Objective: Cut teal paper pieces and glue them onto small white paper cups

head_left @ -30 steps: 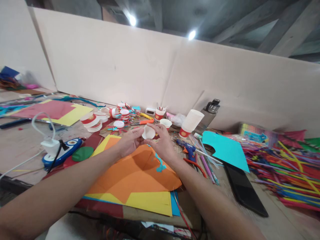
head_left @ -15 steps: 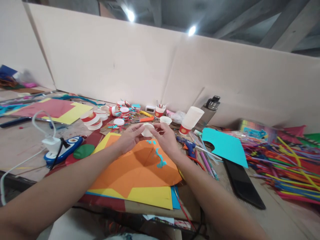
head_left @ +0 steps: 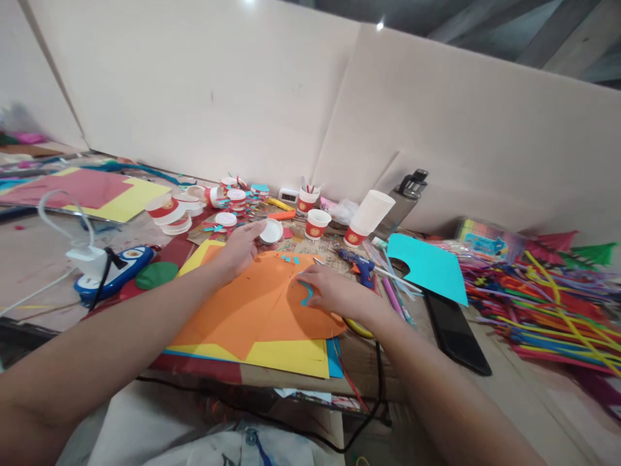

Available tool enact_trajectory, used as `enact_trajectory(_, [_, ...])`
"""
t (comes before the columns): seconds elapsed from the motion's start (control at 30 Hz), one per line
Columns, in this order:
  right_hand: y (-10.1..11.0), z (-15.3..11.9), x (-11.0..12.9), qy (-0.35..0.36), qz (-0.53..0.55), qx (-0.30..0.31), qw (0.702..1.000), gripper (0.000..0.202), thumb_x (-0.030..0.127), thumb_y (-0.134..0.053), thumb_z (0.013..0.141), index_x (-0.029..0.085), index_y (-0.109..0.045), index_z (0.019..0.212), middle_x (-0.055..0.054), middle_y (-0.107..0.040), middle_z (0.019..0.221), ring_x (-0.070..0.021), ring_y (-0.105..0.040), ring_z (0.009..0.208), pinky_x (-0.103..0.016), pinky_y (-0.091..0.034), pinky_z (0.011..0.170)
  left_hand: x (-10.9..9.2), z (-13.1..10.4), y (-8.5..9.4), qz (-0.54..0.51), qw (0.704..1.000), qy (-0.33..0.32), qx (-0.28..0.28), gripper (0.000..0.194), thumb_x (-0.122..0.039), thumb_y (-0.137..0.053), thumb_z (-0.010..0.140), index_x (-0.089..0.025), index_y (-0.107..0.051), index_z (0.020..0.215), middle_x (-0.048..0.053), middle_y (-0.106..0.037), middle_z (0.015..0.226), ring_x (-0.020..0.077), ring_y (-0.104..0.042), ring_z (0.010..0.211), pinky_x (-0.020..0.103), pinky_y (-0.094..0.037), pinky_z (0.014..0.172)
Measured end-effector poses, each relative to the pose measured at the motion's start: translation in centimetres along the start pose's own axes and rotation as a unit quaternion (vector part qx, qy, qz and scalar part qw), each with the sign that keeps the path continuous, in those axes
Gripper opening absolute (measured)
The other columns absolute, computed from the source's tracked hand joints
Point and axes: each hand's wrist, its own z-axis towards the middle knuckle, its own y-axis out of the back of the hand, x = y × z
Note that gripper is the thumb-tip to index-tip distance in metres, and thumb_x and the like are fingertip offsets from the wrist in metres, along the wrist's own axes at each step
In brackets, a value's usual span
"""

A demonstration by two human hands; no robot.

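My left hand (head_left: 240, 251) grips a small white round paper piece (head_left: 270, 231) with a raised rim, like the bottom of a paper cup, by its left edge. My right hand (head_left: 332, 289) hovers low over an orange sheet (head_left: 237, 304), thumb and fingers apart around a curved turquoise paper scrap (head_left: 306, 294); whether they touch it is unclear. Smaller turquoise bits (head_left: 290, 259) lie on the sheet between the hands. Yellow paper (head_left: 291, 357) sticks out underneath. Just behind stands a red-and-white paper cup (head_left: 316, 226).
Several decorated cup pieces (head_left: 237, 199) stand at back left. To the right are a blue glue gun (head_left: 363, 268), a turquoise sheet (head_left: 429, 266), a black phone-like slab (head_left: 456, 333), a bottle (head_left: 402, 200) and colourful pipe cleaners (head_left: 557, 317). A blue power strip (head_left: 116, 275) lies left.
Both hands held the white piece together before. My right hand has let go and come down toward the turquoise scrap; my left keeps the piece, shifted left. The view has tilted down.
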Motion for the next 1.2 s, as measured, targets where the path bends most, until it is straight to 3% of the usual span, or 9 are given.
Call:
enact_trajectory(0.3, [-1.6,0.9,-1.1,-0.021,0.018,-0.071,0.997,0.016,0.010,-0.063,0.079,0.012,-0.069,0.093,-0.010,-0.066,0.099,-0.0177,-0.058,0.090,-0.024,-0.040,0.075,0.1,0.4,0.4,0.014,0.999,0.020,-0.027,0.021,-0.024,-0.056,0.089,-0.009,-0.068,0.096,0.015,-0.073,0.097,0.0199,-0.071,0.086,0.033,-0.059,0.075])
enact_trajectory(0.57, [-1.6,0.9,-2.5,-0.046,0.173,-0.073,0.981,0.010,0.008,-0.060,0.077,0.015,-0.064,0.083,0.000,-0.064,0.075,-0.0101,-0.053,0.066,-0.020,-0.034,0.057,0.0,0.3,0.4,0.023,0.999,0.014,-0.024,0.019,-0.022,-0.058,0.087,-0.007,-0.068,0.094,0.015,-0.073,0.092,0.0199,-0.071,0.080,0.031,-0.059,0.069])
enact_trajectory(0.7, [-0.3,-0.2,-1.5,0.020,0.300,-0.063,0.952,0.001,0.016,-0.060,0.079,0.016,-0.059,0.079,0.003,-0.059,0.072,-0.0095,-0.051,0.065,-0.020,-0.037,0.059,-0.3,0.3,0.3,0.022,0.999,0.010,-0.032,0.017,-0.022,-0.058,0.087,-0.007,-0.067,0.091,0.014,-0.072,0.087,0.0183,-0.070,0.075,0.029,-0.058,0.066])
enact_trajectory(0.77, [0.4,-0.9,0.0,0.074,0.350,-0.017,0.934,0.008,0.023,-0.064,0.079,0.017,-0.059,0.079,0.004,-0.056,0.071,-0.0090,-0.049,0.064,-0.020,-0.038,0.059,-0.3,0.2,0.3,0.019,0.999,0.009,-0.038,0.017,-0.021,-0.059,0.086,-0.008,-0.067,0.091,0.013,-0.072,0.088,0.0171,-0.070,0.074,0.030,-0.058,0.068])
enact_trajectory(0.9, [1.0,-1.5,2.9,0.135,0.361,0.027,0.922,0.008,0.023,-0.064,0.080,0.017,-0.059,0.077,0.004,-0.055,0.071,-0.0085,-0.047,0.065,-0.020,-0.038,0.060,-0.3,0.2,0.4,0.014,0.999,0.009,-0.038,0.017,-0.022,-0.059,0.086,-0.009,-0.067,0.093,0.012,-0.073,0.092,0.0162,-0.069,0.074,0.029,-0.058,0.067])
enact_trajectory(0.97, [1.0,-1.2,2.9,0.127,0.382,-0.001,0.915,0.009,0.023,-0.065,0.078,0.017,-0.058,0.078,0.004,-0.055,0.070,-0.0083,-0.048,0.064,-0.020,-0.039,0.060,-0.3,0.2,0.4,0.015,0.999,0.010,-0.032,0.018,-0.022,-0.058,0.087,-0.009,-0.067,0.094,0.012,-0.073,0.093,0.0167,-0.069,0.074,0.028,-0.058,0.066])
enact_trajectory(1.07, [0.5,-0.2,1.0,0.085,0.435,-0.072,0.894,0.012,0.027,-0.064,0.079,0.017,-0.057,0.079,0.004,-0.055,0.067,-0.0085,-0.049,0.061,-0.021,-0.039,0.059,-0.2,0.2,0.4,0.020,0.999,0.011,-0.033,0.019,-0.021,-0.056,0.087,-0.008,-0.067,0.096,0.014,-0.073,0.093,0.0177,-0.070,0.075,0.028,-0.058,0.064])
enact_trajectory(1.13, [0.0,0.4,-0.8,0.057,0.424,-0.120,0.896,0.012,0.025,-0.065,0.077,0.016,-0.058,0.078,0.004,-0.056,0.068,-0.0085,-0.050,0.062,-0.020,-0.040,0.059,-0.2,0.1,0.3,0.025,0.999,0.010,-0.029,0.019,-0.020,-0.056,0.088,-0.007,-0.067,0.096,0.015,-0.073,0.092,0.0181,-0.070,0.075,0.028,-0.058,0.063])
enact_trajectory(1.2, [-0.5,0.7,-2.1,0.008,0.394,-0.126,0.911,0.008,0.020,-0.064,0.075,0.015,-0.059,0.078,0.003,-0.057,0.067,-0.0088,-0.051,0.060,-0.020,-0.040,0.056,-0.3,0.0,0.2,0.028,0.999,0.011,-0.021,0.020,-0.021,-0.056,0.088,-0.006,-0.067,0.096,0.015,-0.073,0.092,0.0185,-0.070,0.075,0.028,-0.057,0.063])
